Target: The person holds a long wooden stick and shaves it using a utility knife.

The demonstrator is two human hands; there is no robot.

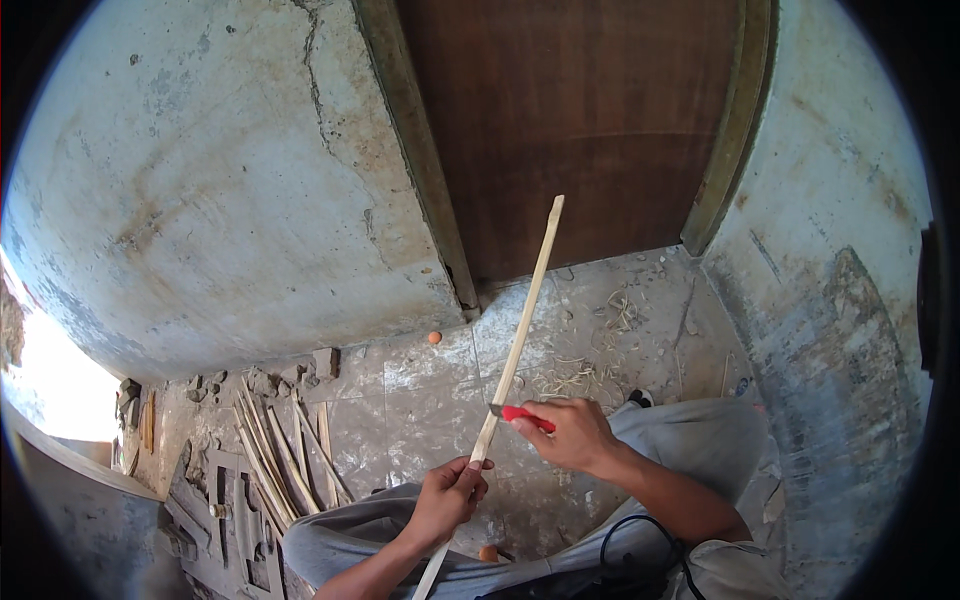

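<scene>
Left hand (447, 497) clamps the long bamboo strip (520, 330) low over the lap, right hand (570, 432) fists the red-handled knife (520, 414) against it, mid-shave; next likely needs a steady push along the strip.

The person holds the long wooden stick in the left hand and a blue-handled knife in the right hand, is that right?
Not quite: the knife handle is red, not blue. The head view shows the left hand gripping the long wooden stick and the right hand pressing the red-handled knife against it.
</scene>
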